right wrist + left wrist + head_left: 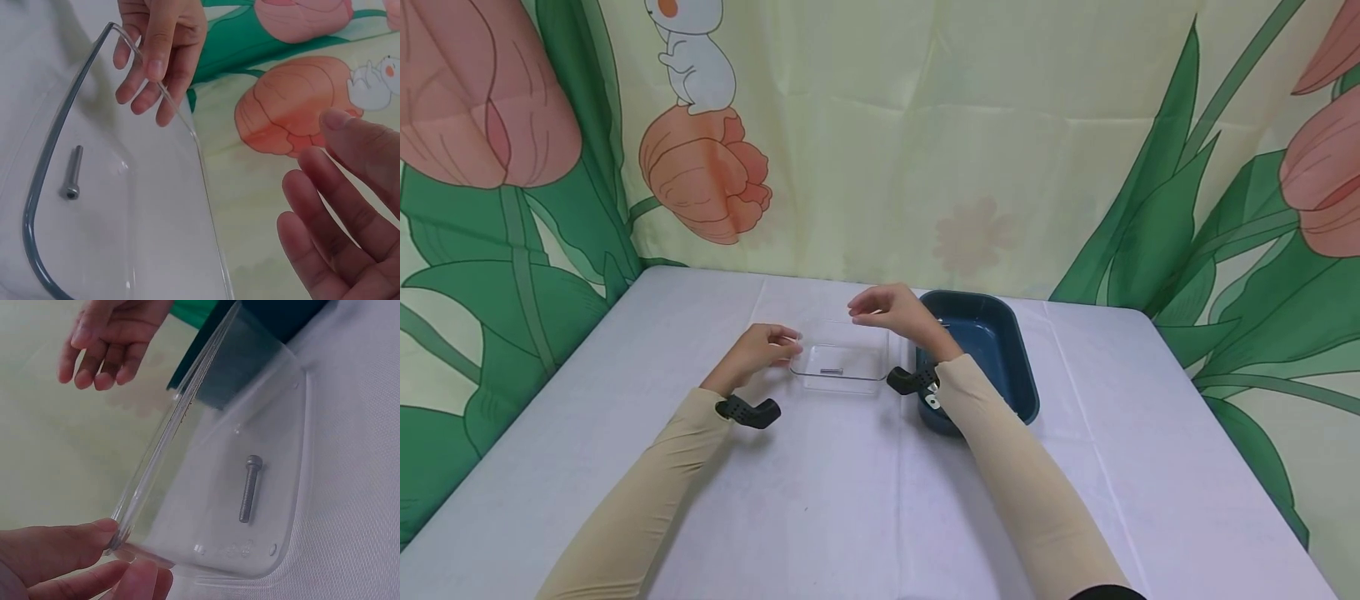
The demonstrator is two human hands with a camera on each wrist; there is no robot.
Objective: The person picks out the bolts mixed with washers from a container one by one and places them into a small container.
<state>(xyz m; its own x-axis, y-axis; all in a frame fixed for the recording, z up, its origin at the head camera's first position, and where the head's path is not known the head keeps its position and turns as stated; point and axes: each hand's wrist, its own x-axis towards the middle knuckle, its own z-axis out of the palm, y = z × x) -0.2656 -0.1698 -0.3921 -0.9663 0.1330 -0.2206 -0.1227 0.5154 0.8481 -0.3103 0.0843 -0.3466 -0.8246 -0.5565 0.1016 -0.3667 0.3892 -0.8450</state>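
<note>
A clear plastic container (pixel 850 386) stands on the table between the hands. A metal socket-head bolt (pixel 250 489) lies on its floor, also seen in the right wrist view. At the container's left corner, my left hand (pixel 765 348) holds the rim (pixel 140 494) between thumb and fingers. My right hand (pixel 895 312) hovers above the container's far right side, fingers apart and loosely bent (pixel 350 219), with nothing in them.
A dark blue tray (pixel 1026 375) stands right of the container, partly under the right forearm. Small metal parts, among them a washer (pixel 932 401), show inside it. A white cloth covers the table (pixel 805 500); a tulip-printed curtain (pixel 865 167) hangs behind.
</note>
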